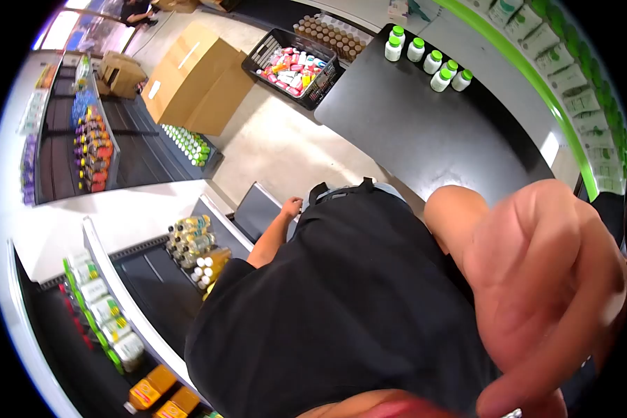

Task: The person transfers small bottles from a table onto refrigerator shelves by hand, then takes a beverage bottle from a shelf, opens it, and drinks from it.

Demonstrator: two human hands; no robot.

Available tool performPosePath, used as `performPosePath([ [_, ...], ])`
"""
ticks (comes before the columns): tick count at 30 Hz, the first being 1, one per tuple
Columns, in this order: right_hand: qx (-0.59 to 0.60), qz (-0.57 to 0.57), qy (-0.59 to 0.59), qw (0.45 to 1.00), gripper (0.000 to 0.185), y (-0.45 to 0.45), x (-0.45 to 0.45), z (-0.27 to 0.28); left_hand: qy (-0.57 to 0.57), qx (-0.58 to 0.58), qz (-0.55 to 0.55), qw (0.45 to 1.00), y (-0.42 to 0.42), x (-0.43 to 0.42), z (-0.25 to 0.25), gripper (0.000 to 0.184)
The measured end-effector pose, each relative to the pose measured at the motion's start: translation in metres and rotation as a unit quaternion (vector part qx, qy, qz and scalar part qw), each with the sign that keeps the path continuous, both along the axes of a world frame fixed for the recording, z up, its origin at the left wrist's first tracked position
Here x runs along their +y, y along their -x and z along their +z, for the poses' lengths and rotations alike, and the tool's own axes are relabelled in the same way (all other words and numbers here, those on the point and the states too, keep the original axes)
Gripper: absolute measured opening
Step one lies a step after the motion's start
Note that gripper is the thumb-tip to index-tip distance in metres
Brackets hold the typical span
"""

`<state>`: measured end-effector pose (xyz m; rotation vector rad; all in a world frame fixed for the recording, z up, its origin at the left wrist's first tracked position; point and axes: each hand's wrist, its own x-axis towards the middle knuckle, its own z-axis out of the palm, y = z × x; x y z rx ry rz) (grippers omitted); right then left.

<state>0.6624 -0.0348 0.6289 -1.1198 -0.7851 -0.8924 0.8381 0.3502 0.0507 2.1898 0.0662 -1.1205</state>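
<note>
Smooth black table (418, 118) with rounded corners, a brown cardboard box (188, 70) off to its left.
The right hand (547, 279) looms close, fingers curled; whether it grips anything, I cannot tell. The left hand (292, 207), loosely bent, nears a flat dark panel (258, 211), its hold unclear. White, green-capped cylindrical bottles (440, 82) stand on the table's far end.

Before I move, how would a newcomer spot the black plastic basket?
Find the dark flat-topped table in the upper right. Just left of it, beside the big brown cardboard box, is the black plastic basket. Its slotted walls and jumbled red, white and yellow containers set it apart from the neat rows of brown-topped containers beyond.
</note>
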Motion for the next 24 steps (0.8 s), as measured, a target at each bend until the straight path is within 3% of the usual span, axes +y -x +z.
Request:
performPosePath([
  [5,-0.025,-0.092,0.024,0.995,0.014,-0.014,-0.03,-0.01,-0.018,-0.127,-0.104,0.986,-0.05,-0.04,-0.012,0.032],
  [9,-0.055,-0.223,0.038,0.973,0.019,-0.026,-0.044,-0.029,-0.023,-0.038,-0.181,0.983,-0.098,-0.082,-0.002,0.032],
  [12,-0.045,-0.402,0.044,0.913,0.022,-0.047,-0.059,-0.062,-0.025,-0.021,-0.272,0.962,-0.143,-0.125,-0.001,0.032],
  [14,0.055,-0.519,0.032,0.852,0.025,-0.066,-0.078,-0.107,-0.036,-0.01,-0.325,0.945,-0.176,-0.165,0.007,0.03],
  [16,0.314,-0.56,0.03,0.766,0.023,-0.078,-0.097,-0.18,0.036,-0.039,-0.418,0.907,-0.224,-0.203,-0.032,0.027],
  [17,0.43,-0.554,0.033,0.713,0.018,-0.083,-0.105,-0.229,0.133,-0.045,-0.427,0.893,-0.246,-0.226,-0.034,0.025],
  [19,0.726,-0.41,0.002,0.553,0.021,-0.064,-0.096,-0.304,0.163,-0.047,-0.336,0.927,-0.269,-0.289,-0.022,0.023],
  [20,0.695,-0.459,0.15,0.533,0.028,-0.026,-0.081,-0.415,0.115,-0.106,-0.368,0.917,-0.279,-0.325,0.006,0.024],
  [21,0.815,-0.352,0.181,0.423,0.031,0.001,-0.057,-0.454,0.128,-0.173,-0.385,0.898,-0.294,-0.356,0.005,0.024],
  [22,0.82,-0.321,0.224,0.417,0.031,0.039,-0.028,-0.526,0.138,-0.154,-0.347,0.915,-0.288,-0.391,0.057,0.025],
  [23,0.883,-0.251,0.143,0.371,0.03,0.054,0.0,-0.545,0.152,-0.176,-0.362,0.903,-0.3,-0.423,0.056,0.03],
  [24,0.871,-0.323,-0.05,0.367,0.029,0.071,0.041,-0.574,0.169,-0.181,-0.37,0.895,-0.303,-0.452,0.068,0.036],
])
